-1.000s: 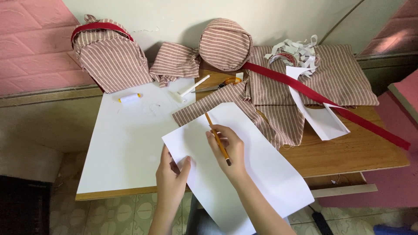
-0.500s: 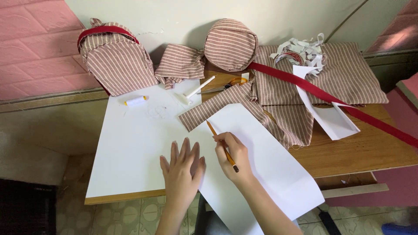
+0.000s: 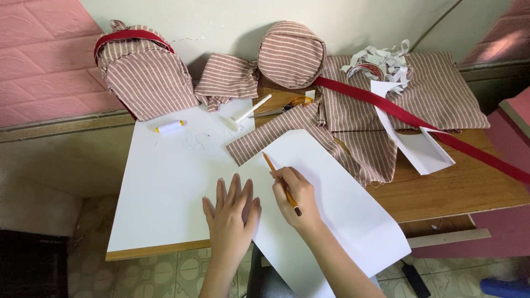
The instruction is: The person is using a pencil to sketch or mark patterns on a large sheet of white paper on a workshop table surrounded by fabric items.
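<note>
- Two hands in my view, both on one white paper sheet (image 3: pixel 331 204) that lies slantwise across the table (image 3: pixel 458 193), its long axis running from upper left down to lower right, the lower end overhanging the near edge
- Left hand (image 3: pixel 232 215): fingers spread, palm flat, pressing the sheet's left edge where it overlaps the big white board (image 3: pixel 165 187)
- Right hand (image 3: pixel 295 196): closed in a writing pinch on an orange pencil (image 3: pixel 280 185); tip points up-left and touches the sheet near its upper left part, dark end toward the wrist
- Pencil tip sits just right of and above the left fingertips; right hand is the nearer one to it
- Striped fabric strip (image 3: pixel 276 132) lies just beyond the sheet's top corner; thread spool (image 3: pixel 170 127) well apart, upper left
</note>
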